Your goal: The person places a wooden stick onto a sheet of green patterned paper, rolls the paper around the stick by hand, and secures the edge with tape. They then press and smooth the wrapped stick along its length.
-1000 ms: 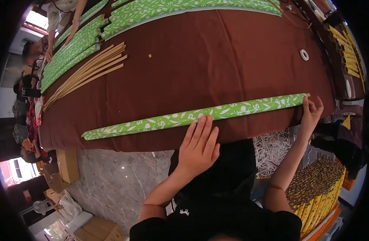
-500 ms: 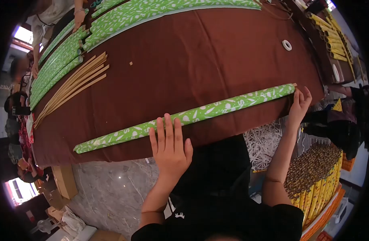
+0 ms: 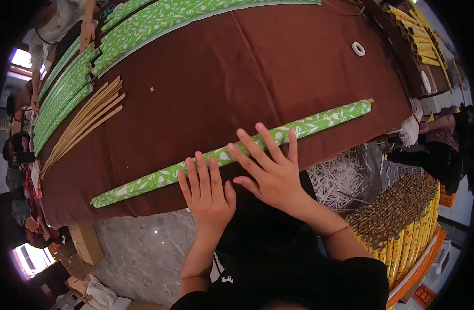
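Note:
A long roll of green wrapping paper with a white pattern [image 3: 325,122] lies slantwise along the near side of the brown-covered table, higher at its right end. A thin tan strip pokes out at that right end. My left hand [image 3: 208,194] rests flat on the roll near its middle, fingers stretched out. Just to the right, my right hand [image 3: 273,173] lies over the roll with its fingers spread. Neither hand is wrapped round anything.
Tan flat strips [image 3: 87,121] lie at the left beside more green rolls [image 3: 61,111], near another person's hand [image 3: 87,33]. Green sheets [image 3: 159,23] cover the far edge. A white tape ring [image 3: 358,49] sits at the far right. Yellow rolls [image 3: 407,243] fill an orange crate below.
My right hand has left the roll's right end and moved left to its middle, beside my left hand, fingers now spread. The whole view has shifted slightly.

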A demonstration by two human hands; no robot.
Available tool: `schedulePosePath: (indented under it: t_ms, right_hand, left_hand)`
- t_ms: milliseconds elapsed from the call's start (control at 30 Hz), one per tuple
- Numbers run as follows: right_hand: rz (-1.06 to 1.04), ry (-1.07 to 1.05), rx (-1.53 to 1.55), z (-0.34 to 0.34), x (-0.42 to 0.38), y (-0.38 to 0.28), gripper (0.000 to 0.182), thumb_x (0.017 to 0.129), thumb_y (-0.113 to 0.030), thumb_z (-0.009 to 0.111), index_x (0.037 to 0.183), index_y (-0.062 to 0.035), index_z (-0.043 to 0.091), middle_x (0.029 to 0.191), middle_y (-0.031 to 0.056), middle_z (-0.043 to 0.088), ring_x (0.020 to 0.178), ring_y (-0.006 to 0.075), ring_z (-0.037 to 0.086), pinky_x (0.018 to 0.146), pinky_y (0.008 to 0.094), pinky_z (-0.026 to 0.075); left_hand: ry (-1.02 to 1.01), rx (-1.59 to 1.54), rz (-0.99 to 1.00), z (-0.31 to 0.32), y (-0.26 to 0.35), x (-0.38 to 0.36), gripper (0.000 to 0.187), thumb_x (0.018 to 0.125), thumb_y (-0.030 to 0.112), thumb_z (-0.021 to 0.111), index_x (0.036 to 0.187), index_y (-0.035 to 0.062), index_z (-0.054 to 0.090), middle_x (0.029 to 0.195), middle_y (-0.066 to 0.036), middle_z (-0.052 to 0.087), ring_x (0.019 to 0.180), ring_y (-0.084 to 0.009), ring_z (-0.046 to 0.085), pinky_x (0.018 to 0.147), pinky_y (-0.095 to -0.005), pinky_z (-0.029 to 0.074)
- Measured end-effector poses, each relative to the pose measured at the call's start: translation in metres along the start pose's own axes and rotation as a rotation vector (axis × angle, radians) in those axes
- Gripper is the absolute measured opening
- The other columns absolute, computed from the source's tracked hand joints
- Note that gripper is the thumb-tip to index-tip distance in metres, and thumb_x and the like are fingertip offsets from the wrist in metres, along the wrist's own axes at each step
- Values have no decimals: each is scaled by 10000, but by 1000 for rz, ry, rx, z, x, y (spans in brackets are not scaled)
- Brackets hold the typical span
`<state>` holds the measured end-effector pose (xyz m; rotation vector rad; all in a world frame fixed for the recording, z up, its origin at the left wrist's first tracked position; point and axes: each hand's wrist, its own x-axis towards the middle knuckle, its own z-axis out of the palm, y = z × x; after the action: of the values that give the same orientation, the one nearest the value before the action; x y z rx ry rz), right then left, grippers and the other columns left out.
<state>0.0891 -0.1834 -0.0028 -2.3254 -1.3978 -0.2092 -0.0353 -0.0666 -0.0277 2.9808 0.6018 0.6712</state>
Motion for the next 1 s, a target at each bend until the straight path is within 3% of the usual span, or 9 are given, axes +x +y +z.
schedulePosePath:
  t_ms: [167,233,333,433,467,533,667,767,1000]
  right_hand:
    - [-25,-90,-194,-22,-11,35,518,908,-529,470,1353,-270,536,1485,5,408,1419,310,279,1103,655,28]
    - [16,-97,-259,-30,-17,52,573,833,-506,584,1361,-290,521,1496,6,389,1415,289,290,1084,673,79]
    - [111,25,-327,-39,-24,70,519,876,-484,540,1306,-196,585,1465,53,434,1398,338,313,1105,635,75]
    - [75,206,-45,-32,-21,52,379,874,-241,612,1227,-104,627,1350,98,531,1272,348,445,1081,560,248]
    - [-3,255,93,-23,-16,38,368,816,-125,645,1183,-93,643,1263,90,575,1153,300,520,997,488,383]
    - [-163,260,140,-5,-3,17,362,797,-96,632,1158,-95,653,1217,66,593,1071,262,557,917,439,448]
    - [-254,186,109,6,18,4,399,700,-82,613,1090,-112,693,1145,44,634,1005,227,593,871,398,461]
    - [-328,173,46,10,16,10,325,778,-141,610,1090,-92,686,1186,60,606,1052,242,576,876,406,473]
    - [-373,177,16,7,21,13,303,770,-135,614,1056,-78,696,1161,68,621,1020,250,595,840,402,491]
  left_hand:
    - [15,14,10,3,-2,0,480,905,226,464,1308,-27,530,1392,-225,481,1322,-398,422,1105,-543,259]
    - [27,13,7,5,-2,0,479,906,228,463,1307,-26,532,1389,-224,484,1320,-397,424,1106,-543,258]
    - [33,12,5,6,-2,0,482,906,235,460,1302,-30,534,1387,-225,486,1319,-398,425,1108,-543,256]
    - [42,-20,-10,5,0,0,485,898,225,468,1294,-48,531,1384,-227,488,1321,-397,423,1111,-542,253]
    - [44,-50,-26,5,0,0,487,891,218,477,1290,-56,530,1383,-230,489,1321,-395,423,1111,-542,254]
    - [46,-68,-44,4,0,0,489,884,211,485,1285,-65,529,1381,-232,489,1322,-393,423,1111,-541,255]
    - [30,-37,-24,3,-1,0,496,865,202,501,1279,-69,534,1373,-229,498,1314,-386,436,1104,-540,271]
    - [51,-45,-23,5,0,1,485,883,212,478,1278,-62,540,1373,-221,501,1312,-383,439,1100,-540,279]
    - [38,-58,-26,3,-2,1,471,926,207,430,1290,-78,518,1386,-234,480,1328,-387,416,1104,-541,264]
